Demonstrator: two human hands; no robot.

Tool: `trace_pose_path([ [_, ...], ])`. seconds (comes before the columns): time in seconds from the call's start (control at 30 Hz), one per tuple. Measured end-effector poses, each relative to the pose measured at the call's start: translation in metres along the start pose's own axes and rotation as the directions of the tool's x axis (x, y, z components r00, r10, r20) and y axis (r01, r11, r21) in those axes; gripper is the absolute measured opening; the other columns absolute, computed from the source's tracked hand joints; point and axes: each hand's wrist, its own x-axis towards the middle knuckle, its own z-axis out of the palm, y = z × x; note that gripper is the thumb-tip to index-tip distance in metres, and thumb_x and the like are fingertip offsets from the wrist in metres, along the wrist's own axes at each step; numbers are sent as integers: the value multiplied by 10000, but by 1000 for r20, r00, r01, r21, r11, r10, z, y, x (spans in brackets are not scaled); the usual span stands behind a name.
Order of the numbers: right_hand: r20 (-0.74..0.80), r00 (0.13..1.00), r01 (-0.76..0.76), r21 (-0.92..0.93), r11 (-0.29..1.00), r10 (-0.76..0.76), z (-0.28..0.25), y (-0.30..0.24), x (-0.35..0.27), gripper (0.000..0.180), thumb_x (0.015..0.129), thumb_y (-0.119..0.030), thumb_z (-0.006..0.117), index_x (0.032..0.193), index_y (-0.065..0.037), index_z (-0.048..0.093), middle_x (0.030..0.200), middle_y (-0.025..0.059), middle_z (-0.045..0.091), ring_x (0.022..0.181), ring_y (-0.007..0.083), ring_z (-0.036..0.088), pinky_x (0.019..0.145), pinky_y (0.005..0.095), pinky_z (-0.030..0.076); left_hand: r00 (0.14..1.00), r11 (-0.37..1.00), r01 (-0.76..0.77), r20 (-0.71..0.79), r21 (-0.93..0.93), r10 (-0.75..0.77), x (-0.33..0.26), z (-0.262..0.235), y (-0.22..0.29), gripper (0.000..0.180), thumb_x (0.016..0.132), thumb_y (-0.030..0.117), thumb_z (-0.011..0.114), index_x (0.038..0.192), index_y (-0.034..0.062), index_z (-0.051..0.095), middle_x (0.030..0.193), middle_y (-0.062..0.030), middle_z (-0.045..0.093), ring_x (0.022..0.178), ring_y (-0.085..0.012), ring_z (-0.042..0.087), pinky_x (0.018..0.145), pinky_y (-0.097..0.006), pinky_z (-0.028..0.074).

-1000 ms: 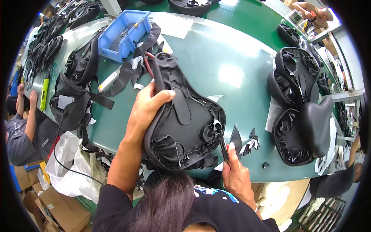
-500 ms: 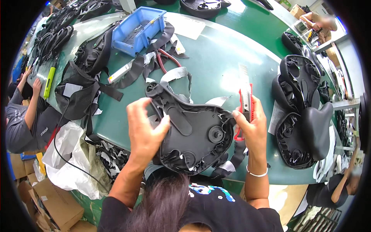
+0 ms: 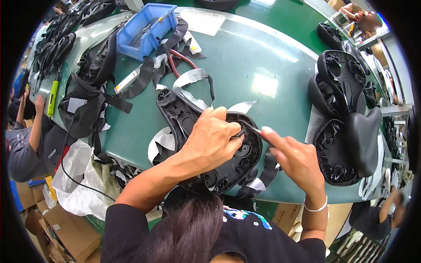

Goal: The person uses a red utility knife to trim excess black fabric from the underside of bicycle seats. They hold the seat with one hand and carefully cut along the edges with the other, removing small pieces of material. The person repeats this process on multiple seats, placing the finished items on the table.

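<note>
Now both hands work an upturned black saddle point(image 3: 206, 144) at the counter's point(image 3: 272, 83) near edge.

Left hand point(image 3: 210, 142) grips its wide rear; right hand point(image 3: 294, 160) pinches a thin dark tool point(image 3: 252, 130) there. The saddle's long axis runs away leftward, nose toward the blue bin point(image 3: 144, 30).

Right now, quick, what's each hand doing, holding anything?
Left hand: closed, gripping the upturned black bike saddle on the green table.
Right hand: closed on a thin dark tool, tip against the saddle's underside.
</note>
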Motion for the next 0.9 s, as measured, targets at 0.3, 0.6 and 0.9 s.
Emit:
trace_pose_path([
  [0.3, 80, 929, -352, -99, 931, 360, 24, -61, -65, 669, 799, -47, 650, 1413, -144, 404, 635, 89, 468, 491, 277, 496, 474, 394, 414, 797, 183, 405, 248, -896, -551, 13, -31, 3, 181, 859, 180, 581, 734, 51, 561, 729, -71, 598, 650, -114, 486, 595, -228, 384],
  [0.6, -60, 948, -317, -107, 942, 312, 20, -39, -15, 528, 863, -126, 569, 1375, -159, 444, 627, 82, 524, 460, 269, 531, 429, 399, 390, 958, 972, -168, -206, 163, 200, 33, -29, -4, 163, 763, 135, 672, 881, 57, 592, 680, -43, 543, 608, -184, 506, 560, -301, 398],
  [0.9, 31, 931, -340, -293, 893, 365, 31, -72, -11, 541, 846, -127, 555, 1369, -78, 427, 579, 83, 517, 401, 251, 522, 387, 383, 388, 823, 610, 176, -224, -773, -522, 64, -36, -73, 307, 896, 249, 592, 680, 37, 646, 756, -24, 624, 704, -95, 527, 641, -233, 361],
])
